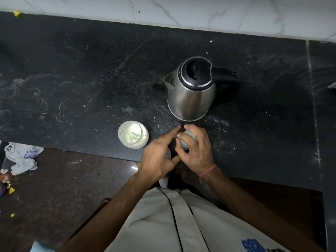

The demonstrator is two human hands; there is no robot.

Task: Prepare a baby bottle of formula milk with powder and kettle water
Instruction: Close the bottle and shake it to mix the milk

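Dark stone desk (72,79), scuffed and dusted with pale specks and smears. White marbled wall tiles (181,11) run along its far edge.

One steel kettle (190,91) stands upright right of centre, black lid closed, spout to the left, black handle to the right. It sits just beyond the hands, near them but apart.

One open powder jar (133,134), round and translucent, stands near the desk's front edge, just left of the hands. Pale powder inside, with a small greenish scoop (136,135) lying in it.

One baby bottle (188,140), mostly hidden; only a rounded grey-green part shows between the fingers. It sits at the front edge of the desk, between jar and kettle base.

Right hand (197,148): fingers curled round the bottle, gripping it from the right side. One reddish thread band (208,170) on that wrist.

Left hand (160,159): forefinger stretched forward and touching the top of the bottle area, thumb reaching toward the right hand. Whether it pinches anything cannot be told; the contact spot is dark and covered.

Floor at lower left: one crumpled white plastic bag (21,157), a few small wrappers and yellow scraps (9,186).

Person's white shirt (163,224) with thin dark stripes fills the bottom.
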